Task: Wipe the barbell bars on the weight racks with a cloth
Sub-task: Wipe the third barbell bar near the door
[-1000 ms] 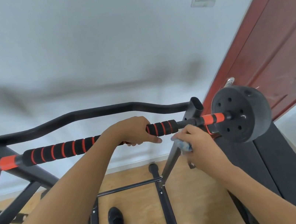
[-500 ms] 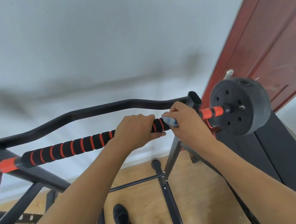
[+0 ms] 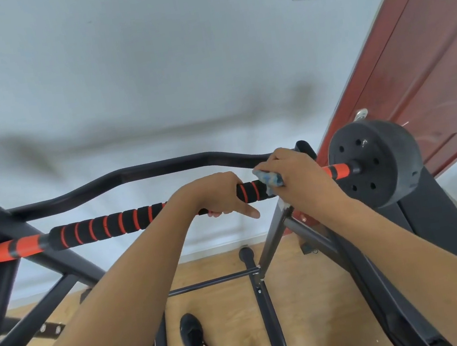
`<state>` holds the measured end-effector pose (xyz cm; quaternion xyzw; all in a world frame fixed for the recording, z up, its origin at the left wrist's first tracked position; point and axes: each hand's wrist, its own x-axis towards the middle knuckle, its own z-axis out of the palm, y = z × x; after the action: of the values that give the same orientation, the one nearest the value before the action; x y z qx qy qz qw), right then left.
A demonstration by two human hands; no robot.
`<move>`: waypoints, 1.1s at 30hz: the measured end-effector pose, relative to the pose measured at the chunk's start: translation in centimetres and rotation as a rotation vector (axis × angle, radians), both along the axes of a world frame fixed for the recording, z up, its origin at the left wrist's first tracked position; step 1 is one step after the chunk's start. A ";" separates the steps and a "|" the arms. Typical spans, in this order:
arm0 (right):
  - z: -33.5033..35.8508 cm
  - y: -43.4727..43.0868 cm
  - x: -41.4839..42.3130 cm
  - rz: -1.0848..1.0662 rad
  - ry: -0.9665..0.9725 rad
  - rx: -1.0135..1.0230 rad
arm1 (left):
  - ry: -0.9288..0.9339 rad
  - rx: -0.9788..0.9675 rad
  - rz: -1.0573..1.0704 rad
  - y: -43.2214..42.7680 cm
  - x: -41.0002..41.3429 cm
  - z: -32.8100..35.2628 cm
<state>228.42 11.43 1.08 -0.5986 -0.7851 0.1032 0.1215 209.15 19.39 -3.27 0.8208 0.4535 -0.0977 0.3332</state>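
A pale wall (image 3: 147, 81) is seen across the upper frame, a red-brown door (image 3: 426, 51) at the right and a wooden floor (image 3: 300, 296) along the bottom. The barbell bar (image 3: 104, 227) is laid across mid-frame on the black rack (image 3: 55, 261). It is gripped at centre by the left hand (image 3: 215, 194), and a blue cloth (image 3: 268, 180) is clutched against it by the right hand (image 3: 303, 182). Since a second ago the right hand has been raised from beneath the bar onto it.
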 end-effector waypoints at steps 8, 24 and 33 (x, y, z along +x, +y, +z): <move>-3.2 -2.6 -0.4 -0.037 0.092 0.033 | -0.035 -0.100 0.002 0.6 -0.2 0.1; -2.0 -2.0 0.4 -0.083 0.042 0.022 | -0.021 -0.113 0.017 0.6 -0.2 0.2; -2.8 -5.2 1.0 -0.128 0.184 0.066 | -0.052 -0.145 0.029 0.6 -0.2 0.5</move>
<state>229.44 6.20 -1.73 -0.6311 -0.7337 0.1239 0.2193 208.91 19.95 -2.80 0.7903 0.4482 -0.1043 0.4046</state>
